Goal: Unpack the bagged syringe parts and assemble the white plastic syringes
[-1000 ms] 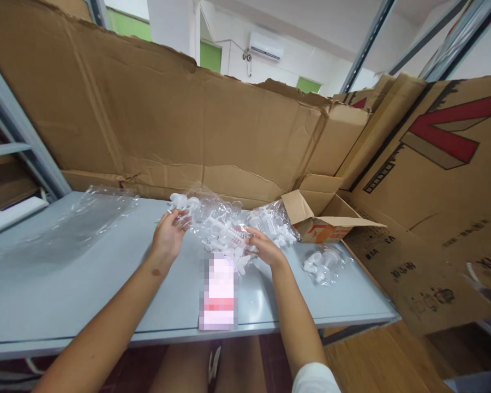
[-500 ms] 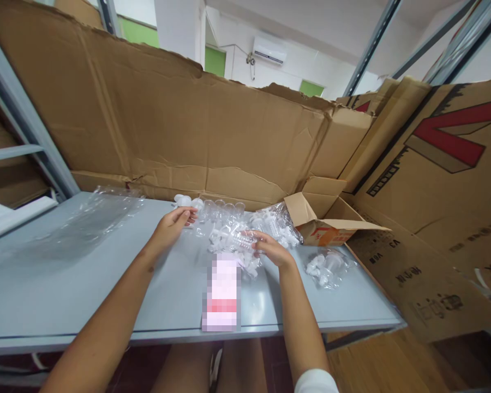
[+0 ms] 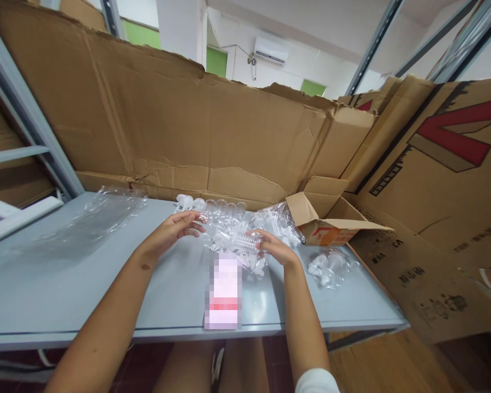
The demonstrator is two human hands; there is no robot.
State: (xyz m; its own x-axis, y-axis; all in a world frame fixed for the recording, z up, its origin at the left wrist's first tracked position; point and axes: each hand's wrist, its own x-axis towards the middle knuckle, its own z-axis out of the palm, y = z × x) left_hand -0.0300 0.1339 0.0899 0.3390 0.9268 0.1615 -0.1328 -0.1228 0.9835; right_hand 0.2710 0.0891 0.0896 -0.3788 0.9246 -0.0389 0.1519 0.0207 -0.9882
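My right hand (image 3: 275,246) is closed around the end of a stack of clear plastic cups (image 3: 246,242), its rims showing as close ridges. Opposite it, my left hand (image 3: 180,228) has its thumb and fingertips pinched at the edge of a clear plastic bag (image 3: 211,222); the exact grip is hard to make out. White plastic parts (image 3: 251,263) lie in crumpled film below the stack. Several clear cups (image 3: 231,208) stand behind, beside white fittings (image 3: 185,202). In front of me lies a blurred pink-and-white packet (image 3: 223,289).
Flat clear bags (image 3: 85,218) lie on the grey table (image 3: 163,300) at left. A filled bag (image 3: 280,224) sits by an open carton (image 3: 331,232) at right, with another bag of parts (image 3: 331,267) before it. Tall cardboard (image 3: 167,120) walls the back.
My left hand has shifted right and slightly forward, closer to the cups. The stack in my right hand has turned to show more of its ridged side.
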